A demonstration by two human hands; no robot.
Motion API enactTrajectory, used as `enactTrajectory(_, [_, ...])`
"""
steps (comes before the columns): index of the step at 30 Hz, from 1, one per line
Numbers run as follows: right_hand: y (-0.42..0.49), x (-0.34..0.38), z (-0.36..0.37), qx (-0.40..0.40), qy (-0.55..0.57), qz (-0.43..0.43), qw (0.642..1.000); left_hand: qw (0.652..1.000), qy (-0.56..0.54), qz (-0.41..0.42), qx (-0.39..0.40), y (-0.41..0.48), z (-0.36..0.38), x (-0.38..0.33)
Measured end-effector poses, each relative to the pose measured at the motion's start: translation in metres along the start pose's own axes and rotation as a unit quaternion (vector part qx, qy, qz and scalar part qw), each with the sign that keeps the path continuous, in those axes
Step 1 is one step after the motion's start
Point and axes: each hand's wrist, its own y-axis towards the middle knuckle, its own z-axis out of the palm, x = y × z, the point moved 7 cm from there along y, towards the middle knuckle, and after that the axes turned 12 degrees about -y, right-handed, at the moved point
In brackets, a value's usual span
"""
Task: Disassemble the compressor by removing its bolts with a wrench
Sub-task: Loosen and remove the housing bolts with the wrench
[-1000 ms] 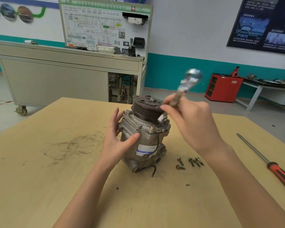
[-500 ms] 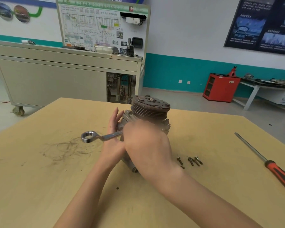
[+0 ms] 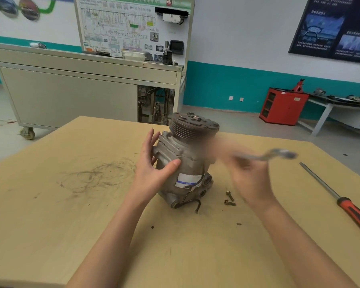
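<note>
Compressor [image 3: 188,159] upright mid-table [image 3: 71,225], pulley on top. Left hand [image 3: 152,171] at its 9 o'clock, straight fingers and thumb bracing the housing. Right hand [image 3: 247,175], blurred, at 3 o'clock, grasping wrench [image 3: 279,154]. Two loose bolts [image 3: 229,199] at 4 o'clock; screwdriver [image 3: 341,200] far 3 o'clock.

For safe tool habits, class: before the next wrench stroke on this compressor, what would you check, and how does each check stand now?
1. Steadying: left hand braces compressor, ok.
2. Grip: right hand holds wrench, ok, though blurred.
3. Seating: wrench on a bolt head, not ok; it is out to the compressor's right.
4. Clutter: loose bolts lie on table beside compressor, ok.
5. Bolts remaining: cannot tell.
</note>
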Motion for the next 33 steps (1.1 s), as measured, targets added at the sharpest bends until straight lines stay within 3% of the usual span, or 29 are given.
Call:
enactTrajectory(2, [-0.006, -0.047, -0.005, 0.02, 0.204, 0.175, 0.963, 1.0, 0.001, 0.0, -0.002, 0.001, 0.001, -0.001])
enactTrajectory(4, [-0.013, -0.078, 0.006, 0.044, 0.316, 0.298, 0.899, 1.0, -0.007, -0.004, -0.006, 0.0, 0.0, 0.001])
enactTrajectory(5, [-0.014, -0.086, 0.009, 0.046, 0.343, 0.331, 0.878, 1.0, -0.011, -0.004, -0.007, 0.0, 0.001, 0.001])
enactTrajectory(7, [-0.007, -0.092, 0.009, 0.04, 0.341, 0.343, 0.874, 1.0, -0.014, -0.002, -0.004, 0.0, 0.001, 0.002])
enactTrajectory(11, [0.022, -0.058, -0.01, 0.065, 0.159, 0.256, 0.951, 1.0, -0.014, -0.001, -0.007, 0.001, 0.0, 0.002])
enactTrajectory(14, [0.043, -0.007, -0.012, 0.093, -0.046, 0.138, 0.985, 1.0, -0.018, 0.0, -0.004, 0.001, 0.001, 0.002])
enactTrajectory(17, [0.051, 0.04, 0.005, 0.115, -0.261, -0.008, 0.958, 1.0, -0.02, 0.004, -0.004, 0.0, 0.002, 0.001])
enactTrajectory(21, [0.039, 0.072, 0.036, 0.118, -0.422, -0.125, 0.89, 1.0, -0.015, 0.009, -0.003, 0.001, 0.002, 0.001])
enactTrajectory(25, [0.019, 0.082, 0.049, 0.081, -0.461, -0.156, 0.87, 1.0, -0.002, -0.001, -0.002, 0.003, 0.003, 0.003])
enactTrajectory(33, [0.01, 0.084, 0.054, 0.018, -0.477, -0.148, 0.866, 1.0, -0.013, -0.005, -0.011, 0.003, 0.002, 0.008])
